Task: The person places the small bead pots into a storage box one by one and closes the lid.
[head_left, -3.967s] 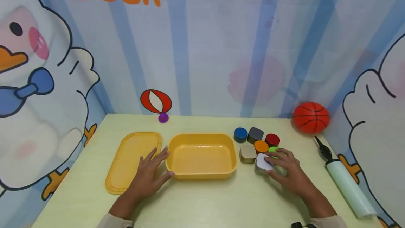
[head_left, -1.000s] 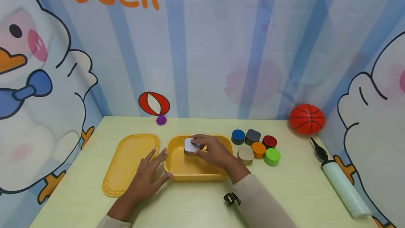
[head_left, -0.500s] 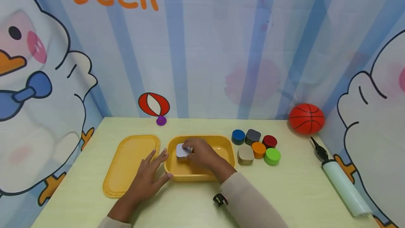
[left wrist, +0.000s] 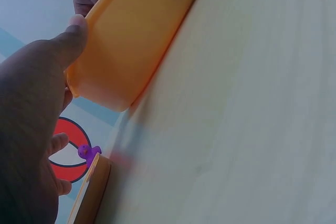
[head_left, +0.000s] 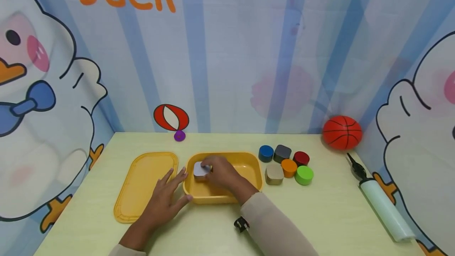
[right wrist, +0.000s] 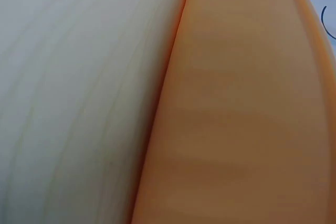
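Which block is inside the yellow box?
The white block, in the left part of the box, with the right hand holding it. The other six blocks are outside, on the table to the right.

The head view is bright, under soft, even light, and small highlights glint on the inside of the glossy yellow rectangular plastic container (head_left: pixel 220 200). To the front left of the container, the person's bare left hand (head_left: pixel 161 202) and forearm throw a faint, soft-edged shadow on the pale yellow wood-grain tabletop (head_left: pixel 199 232). Behind the container, the blue-and-white striped fabric backdrop (head_left: pixel 231 50) shows gentle shading along its folds. Both wrist views are dimmer and hazier: the container turns orange, the tabletop greyish with softened grain, and the left hand falls into deep shade beside the container.
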`<state>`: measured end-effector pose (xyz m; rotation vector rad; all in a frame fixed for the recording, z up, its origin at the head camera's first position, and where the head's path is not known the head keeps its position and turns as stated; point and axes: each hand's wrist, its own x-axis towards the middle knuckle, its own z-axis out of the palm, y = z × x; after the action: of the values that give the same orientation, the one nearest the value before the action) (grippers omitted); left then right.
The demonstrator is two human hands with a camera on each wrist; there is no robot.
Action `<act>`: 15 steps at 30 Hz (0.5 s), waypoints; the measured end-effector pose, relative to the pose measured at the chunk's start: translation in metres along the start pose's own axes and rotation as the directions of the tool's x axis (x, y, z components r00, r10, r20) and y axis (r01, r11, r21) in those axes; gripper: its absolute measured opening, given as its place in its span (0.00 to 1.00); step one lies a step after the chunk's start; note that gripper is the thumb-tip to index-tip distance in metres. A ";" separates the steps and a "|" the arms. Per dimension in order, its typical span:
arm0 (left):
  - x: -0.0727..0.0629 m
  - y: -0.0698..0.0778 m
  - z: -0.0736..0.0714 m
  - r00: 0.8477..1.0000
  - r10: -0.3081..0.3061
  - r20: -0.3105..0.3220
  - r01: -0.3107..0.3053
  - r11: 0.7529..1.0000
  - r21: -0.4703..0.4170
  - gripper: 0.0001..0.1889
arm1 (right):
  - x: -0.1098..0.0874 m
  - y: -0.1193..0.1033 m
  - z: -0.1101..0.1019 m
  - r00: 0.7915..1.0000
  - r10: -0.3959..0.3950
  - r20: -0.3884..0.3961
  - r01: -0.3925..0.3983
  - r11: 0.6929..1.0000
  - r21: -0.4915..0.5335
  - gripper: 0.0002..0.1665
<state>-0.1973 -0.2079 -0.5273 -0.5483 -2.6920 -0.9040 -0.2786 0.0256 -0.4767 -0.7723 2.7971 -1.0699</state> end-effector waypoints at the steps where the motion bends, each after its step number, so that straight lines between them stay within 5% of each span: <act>1: 0.000 0.000 0.000 1.000 0.001 -0.001 -0.001 1.000 0.001 0.35 | 0.000 0.000 0.000 1.000 0.010 0.000 -0.010 1.000 0.012 0.21; 15: 0.000 -0.001 0.000 1.000 0.006 0.010 -0.006 1.000 0.004 0.34 | 0.003 -0.005 0.004 0.984 0.180 -0.011 -0.176 0.974 0.146 0.27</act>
<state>-0.1978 -0.2087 -0.5277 -0.5611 -2.6986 -0.8961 -0.2781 0.0186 -0.4768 -0.4868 2.7075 -1.2380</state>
